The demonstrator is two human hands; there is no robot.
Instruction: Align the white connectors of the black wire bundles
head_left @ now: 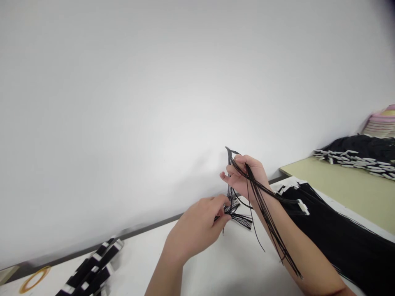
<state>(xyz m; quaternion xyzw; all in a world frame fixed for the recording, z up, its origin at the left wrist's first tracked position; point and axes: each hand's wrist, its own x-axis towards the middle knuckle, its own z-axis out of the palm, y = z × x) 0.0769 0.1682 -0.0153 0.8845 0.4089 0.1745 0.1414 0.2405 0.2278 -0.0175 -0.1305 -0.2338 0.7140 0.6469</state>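
My right hand (pixel 247 176) grips a bundle of black cords (pixel 262 201); my left hand (pixel 197 228) pinches their lower ends above the desk (pixel 234 263), near its far edge, with bare desk below.

Centre: bundle of cords (pixel 259 193) draped over the right hand (pixel 247 176), above the desk (pixel 234 263).
Below-left of it: left hand (pixel 197 226), fingers (pixel 224 213) at the cord ends.
Right: heap of cords (pixel 339 234) on the desk.
Far right: second desk (pixel 345 185), another pile (pixel 358 156) on it.
Near left: stack of tagged strips (pixel 92 267), tape ring (pixel 33 279) left of it.
Behind: wall (pixel 154 102).
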